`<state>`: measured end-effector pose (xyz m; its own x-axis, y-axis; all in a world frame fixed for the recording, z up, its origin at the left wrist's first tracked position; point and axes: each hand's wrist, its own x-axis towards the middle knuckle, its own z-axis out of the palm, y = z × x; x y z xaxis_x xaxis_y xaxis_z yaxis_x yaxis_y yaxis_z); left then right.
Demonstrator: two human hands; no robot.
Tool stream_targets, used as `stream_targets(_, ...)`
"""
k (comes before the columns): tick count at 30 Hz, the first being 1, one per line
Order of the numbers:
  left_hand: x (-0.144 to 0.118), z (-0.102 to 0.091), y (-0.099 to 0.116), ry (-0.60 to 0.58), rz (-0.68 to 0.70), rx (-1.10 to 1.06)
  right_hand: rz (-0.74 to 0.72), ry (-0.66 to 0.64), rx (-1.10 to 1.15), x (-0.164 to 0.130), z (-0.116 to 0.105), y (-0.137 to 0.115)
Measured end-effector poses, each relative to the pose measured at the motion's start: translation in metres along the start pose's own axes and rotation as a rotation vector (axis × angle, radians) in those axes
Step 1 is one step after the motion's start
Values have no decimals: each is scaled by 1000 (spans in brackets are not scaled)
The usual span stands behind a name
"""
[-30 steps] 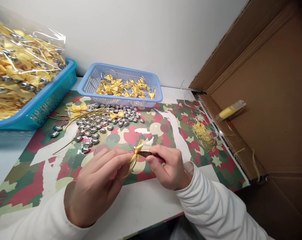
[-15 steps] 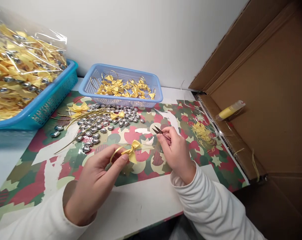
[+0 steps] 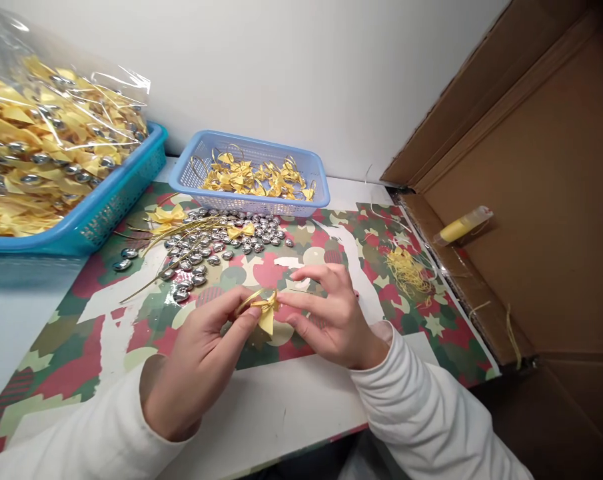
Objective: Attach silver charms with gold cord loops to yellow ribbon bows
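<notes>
My left hand pinches a yellow ribbon bow between thumb and fingertips. A gold cord loop runs from the bow back into those fingers. My right hand is close on the right, its fingers stretched out and a fingertip touching the bow's right side. A small dark red end of the thread snips peeks out past the right hand's outer edge; the palm hides their blades. Silver beads lie in a pile behind my left hand, with gold cords across them.
A blue basket at the back contains yellow bows with gold loops. A bigger blue basket at left bears a clear bag of bows and silver beads. Yellow thread scraps lie right, near a cardboard wall with a yellow tube.
My right hand has moved left to the bow and its fingers have spread. The snips' blades no longer show. My left hand still pinches the bow.
</notes>
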<state>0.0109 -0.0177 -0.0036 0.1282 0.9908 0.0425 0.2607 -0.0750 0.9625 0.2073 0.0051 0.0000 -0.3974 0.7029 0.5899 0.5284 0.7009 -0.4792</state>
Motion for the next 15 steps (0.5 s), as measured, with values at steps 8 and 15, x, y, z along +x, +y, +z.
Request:
stream_targets(8, 0, -1, 0, 35, -39, -25, 93, 42, 51, 0, -3, -3)
stream_targets(15, 0, 0, 3, -3, 22, 64, 271, -3, 287, 1, 3, -4)
